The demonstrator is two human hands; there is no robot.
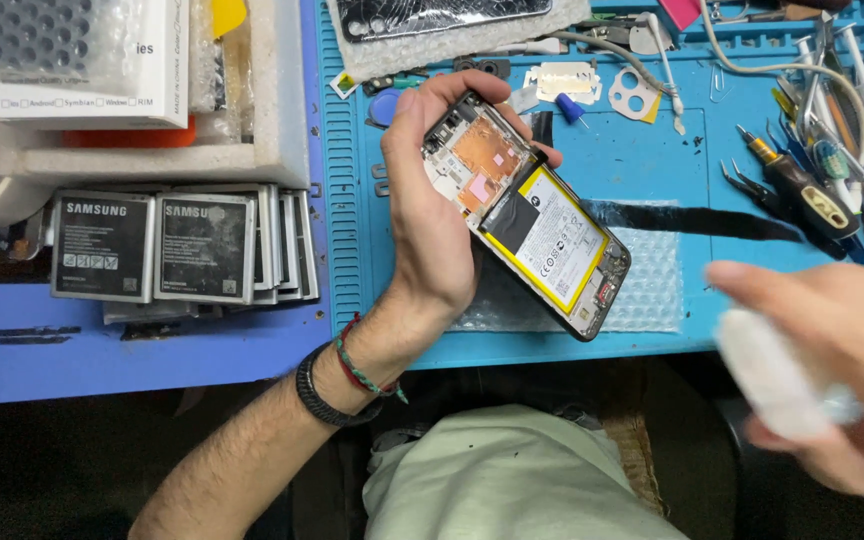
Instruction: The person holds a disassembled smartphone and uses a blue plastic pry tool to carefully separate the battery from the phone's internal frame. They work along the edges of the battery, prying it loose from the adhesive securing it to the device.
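Left hand [432,215] gripping an opened smartphone [527,215] with yellow-edged battery exposed, above a blue repair mat [642,160], blurred right hand [832,375] closed around a small pale object [777,375] below the mat, spare batteries [157,245] left of it, screwdrivers [802,190] on its right edge

My left hand [430,205] grips an opened phone [529,215] by its upper end, back cover off, tilted over the blue work mat [642,160]. Exposed inside: copper-coloured shielding near my fingers, a battery [550,238] with yellow edging below it. My right hand [832,375], blurred at the frame's right edge, closes around a small whitish object [777,375]; its kind cannot be made out. A sheet of bubble wrap [652,285] lies on the mat under the phone's lower end. A row of grey spare batteries [187,248] sits well to the left. Screwdrivers and tweezers [802,190] lie at upper right.
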